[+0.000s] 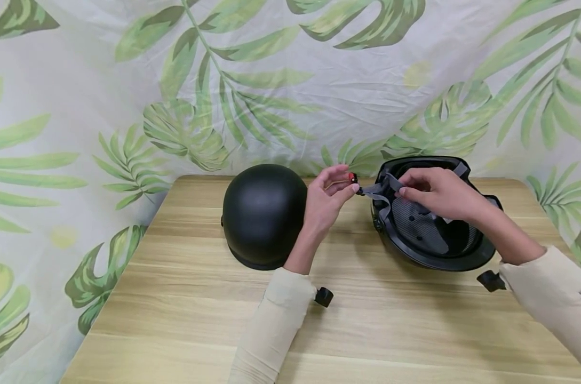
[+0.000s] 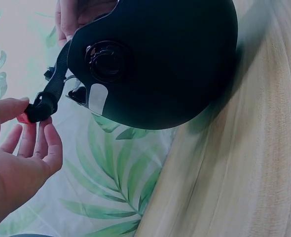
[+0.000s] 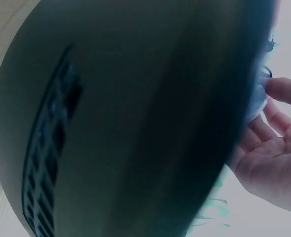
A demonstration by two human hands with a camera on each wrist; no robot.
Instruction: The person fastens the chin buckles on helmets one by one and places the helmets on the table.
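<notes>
Head camera: above the wood-grain tabletop (image 1: 391, 325), facing forward and down, far enough back for the domed helmet (image 1: 266, 213), upturned helmet (image 1: 429, 237) and leaf-print backdrop (image 1: 271, 80).
Left-wrist camera: close, tipped sideways, facing the upturned helmet's round knob (image 2: 107, 61).
Right-wrist camera: nearest, its shell vent (image 3: 49, 143) large.
Buckle (image 2: 36, 113): shared by head and left-wrist views.
</notes>
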